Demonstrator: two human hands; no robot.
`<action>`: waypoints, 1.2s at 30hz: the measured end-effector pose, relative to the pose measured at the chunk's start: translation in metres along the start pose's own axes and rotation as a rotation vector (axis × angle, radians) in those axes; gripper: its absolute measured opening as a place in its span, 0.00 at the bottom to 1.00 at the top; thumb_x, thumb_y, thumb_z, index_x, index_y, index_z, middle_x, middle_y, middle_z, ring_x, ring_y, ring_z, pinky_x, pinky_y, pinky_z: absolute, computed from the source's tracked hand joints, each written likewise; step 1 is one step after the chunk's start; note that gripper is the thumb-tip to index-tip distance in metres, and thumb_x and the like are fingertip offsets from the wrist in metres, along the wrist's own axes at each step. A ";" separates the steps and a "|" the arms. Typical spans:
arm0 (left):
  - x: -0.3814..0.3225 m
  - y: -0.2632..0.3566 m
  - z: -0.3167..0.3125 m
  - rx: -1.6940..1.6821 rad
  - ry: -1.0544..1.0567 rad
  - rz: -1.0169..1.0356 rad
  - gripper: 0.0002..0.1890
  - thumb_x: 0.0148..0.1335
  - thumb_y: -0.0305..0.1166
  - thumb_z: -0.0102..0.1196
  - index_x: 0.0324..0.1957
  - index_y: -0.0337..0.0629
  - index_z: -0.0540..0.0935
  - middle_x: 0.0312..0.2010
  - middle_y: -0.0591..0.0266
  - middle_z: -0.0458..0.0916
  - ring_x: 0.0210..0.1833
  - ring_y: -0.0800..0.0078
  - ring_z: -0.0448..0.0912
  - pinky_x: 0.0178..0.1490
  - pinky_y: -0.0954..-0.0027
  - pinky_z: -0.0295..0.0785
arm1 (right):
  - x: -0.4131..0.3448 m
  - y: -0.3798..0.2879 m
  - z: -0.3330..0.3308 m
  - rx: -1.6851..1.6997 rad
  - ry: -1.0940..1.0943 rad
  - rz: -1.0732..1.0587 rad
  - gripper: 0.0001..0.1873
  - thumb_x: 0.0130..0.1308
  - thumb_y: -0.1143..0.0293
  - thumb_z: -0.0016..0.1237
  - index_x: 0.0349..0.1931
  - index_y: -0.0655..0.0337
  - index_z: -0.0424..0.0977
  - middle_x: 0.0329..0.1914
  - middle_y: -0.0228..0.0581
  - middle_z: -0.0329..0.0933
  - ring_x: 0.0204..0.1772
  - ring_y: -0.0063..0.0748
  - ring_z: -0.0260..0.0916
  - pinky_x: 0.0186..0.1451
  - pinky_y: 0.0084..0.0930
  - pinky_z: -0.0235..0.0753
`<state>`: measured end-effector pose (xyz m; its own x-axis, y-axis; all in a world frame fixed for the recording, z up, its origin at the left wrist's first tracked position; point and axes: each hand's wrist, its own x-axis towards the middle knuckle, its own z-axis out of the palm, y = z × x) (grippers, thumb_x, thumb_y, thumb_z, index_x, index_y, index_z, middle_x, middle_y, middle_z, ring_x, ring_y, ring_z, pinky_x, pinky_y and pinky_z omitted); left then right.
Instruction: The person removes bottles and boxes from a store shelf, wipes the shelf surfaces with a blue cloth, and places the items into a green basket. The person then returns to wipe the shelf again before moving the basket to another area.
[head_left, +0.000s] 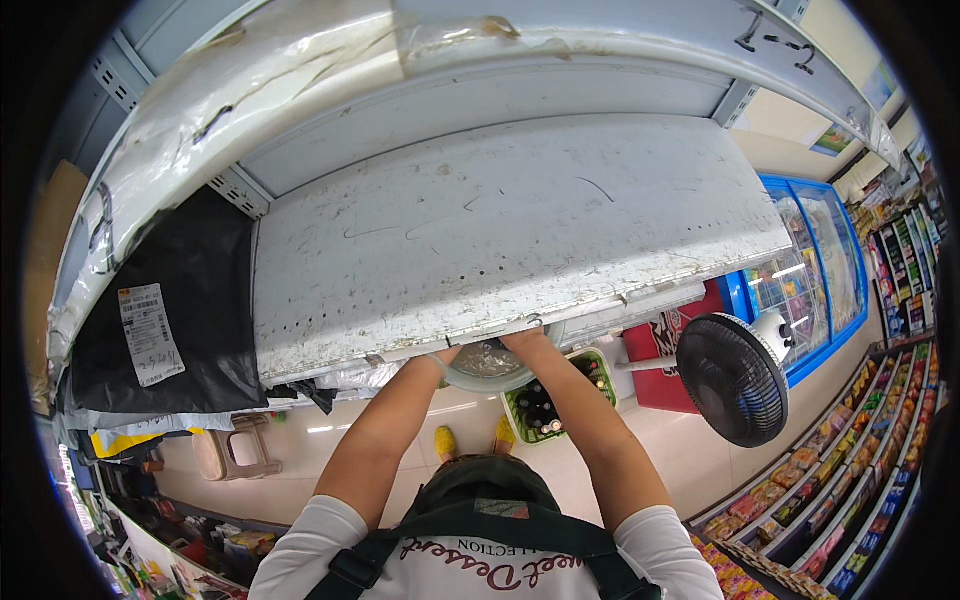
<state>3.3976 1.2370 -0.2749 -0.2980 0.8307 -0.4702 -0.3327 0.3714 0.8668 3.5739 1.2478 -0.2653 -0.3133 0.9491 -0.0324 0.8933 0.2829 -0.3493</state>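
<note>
Both my arms reach forward to a translucent plastic basin (480, 384) holding what looks like water, just below the front edge of a scuffed white metal shelf (517, 202). My left hand (450, 355) is at the basin's left side, its fingers hidden by the shelf edge and the rim. Over the right part of the basin is my right hand (526, 339), fingers pointing down and inward, largely out of sight. Something dark shows beside it in the basin; what it is, and whether either hand grips anything, cannot be made out.
Black plastic parcels (187, 315) fill the shelf bay at left. A green basket (559, 436) of bottles stands on the floor, right of the basin. Further right are a black fan (731, 379), a blue-framed chest freezer (814, 277) and snack shelves (825, 472). A plastic stool (236, 448) stands at left.
</note>
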 end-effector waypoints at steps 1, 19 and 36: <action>0.001 -0.001 -0.002 0.016 0.012 0.001 0.26 0.75 0.46 0.50 0.68 0.45 0.71 0.67 0.57 0.72 0.68 0.63 0.70 0.69 0.59 0.69 | 0.001 -0.003 0.005 -0.019 -0.031 0.029 0.33 0.74 0.45 0.34 0.74 0.52 0.63 0.80 0.45 0.58 0.82 0.53 0.50 0.83 0.50 0.45; -0.038 0.090 -0.037 -0.247 -0.079 -0.052 0.24 0.76 0.45 0.47 0.67 0.45 0.72 0.66 0.57 0.73 0.68 0.63 0.70 0.68 0.59 0.70 | 0.028 0.045 -0.088 0.141 -0.161 -0.102 0.34 0.75 0.44 0.32 0.74 0.52 0.63 0.79 0.44 0.59 0.81 0.51 0.52 0.83 0.49 0.46; -0.036 0.049 -0.012 -0.109 -0.107 -0.078 0.22 0.77 0.45 0.45 0.65 0.45 0.73 0.66 0.57 0.73 0.68 0.63 0.71 0.67 0.59 0.71 | 0.015 0.046 -0.061 0.126 -0.210 -0.145 0.34 0.75 0.44 0.31 0.74 0.52 0.63 0.79 0.44 0.59 0.81 0.50 0.52 0.83 0.49 0.45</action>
<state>3.3811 1.2201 -0.2170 -0.1726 0.8426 -0.5102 -0.4477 0.3942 0.8026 3.6302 1.2840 -0.2248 -0.5063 0.8469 -0.1626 0.7916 0.3815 -0.4773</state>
